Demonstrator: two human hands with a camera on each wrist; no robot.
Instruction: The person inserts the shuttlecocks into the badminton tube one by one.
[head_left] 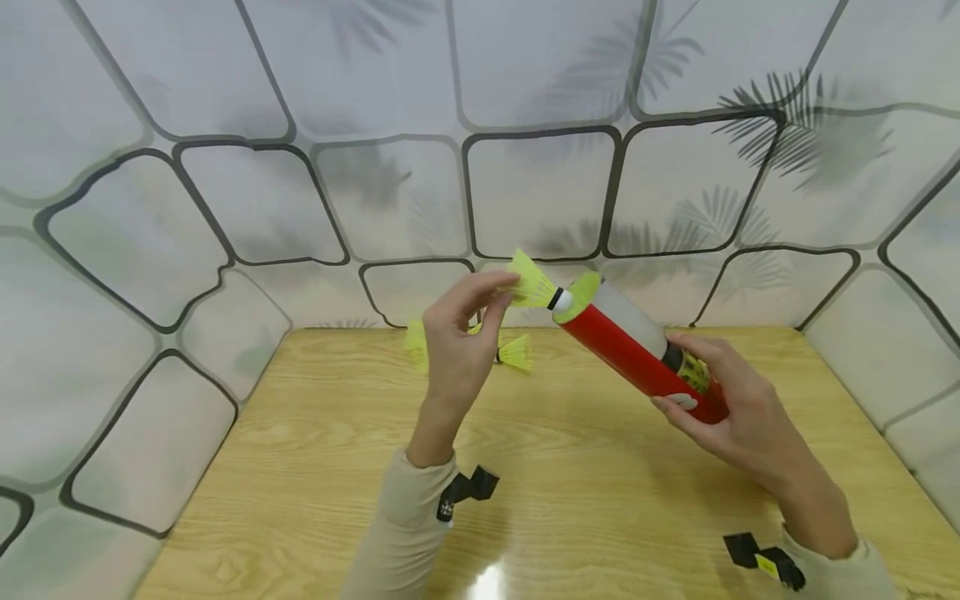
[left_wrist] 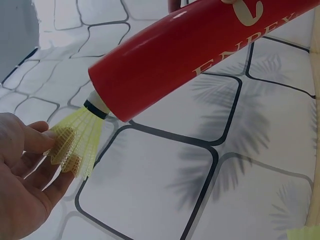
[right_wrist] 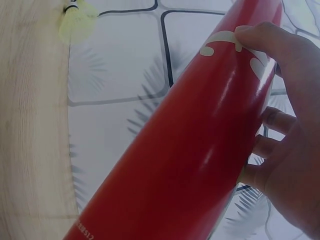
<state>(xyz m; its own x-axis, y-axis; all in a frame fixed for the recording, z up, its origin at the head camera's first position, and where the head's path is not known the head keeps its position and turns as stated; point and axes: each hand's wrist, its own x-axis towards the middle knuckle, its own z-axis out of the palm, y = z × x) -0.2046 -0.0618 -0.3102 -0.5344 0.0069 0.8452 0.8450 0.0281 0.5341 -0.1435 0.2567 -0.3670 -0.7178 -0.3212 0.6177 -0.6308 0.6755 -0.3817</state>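
Observation:
My left hand (head_left: 461, 333) pinches a yellow shuttlecock (head_left: 531, 282) by its skirt. Its white cork end, with a dark band, meets the mouth of a red tube (head_left: 617, 350); in the left wrist view the cork (left_wrist: 98, 103) is partly hidden behind the tube's rim. Yellow-green shows inside that mouth. The tube is tilted, its mouth up and to the left, and my right hand (head_left: 738, 408) grips it near the lower end. In the right wrist view, my right thumb (right_wrist: 257, 37) lies over the pale logo on the tube.
More yellow shuttlecocks lie on the wooden table (head_left: 337, 467) behind my left hand, one shuttlecock (head_left: 516, 353) just right of it and another (head_left: 416, 343) partly hidden. A patterned curtain-like wall (head_left: 405, 200) rises at the table's back and sides.

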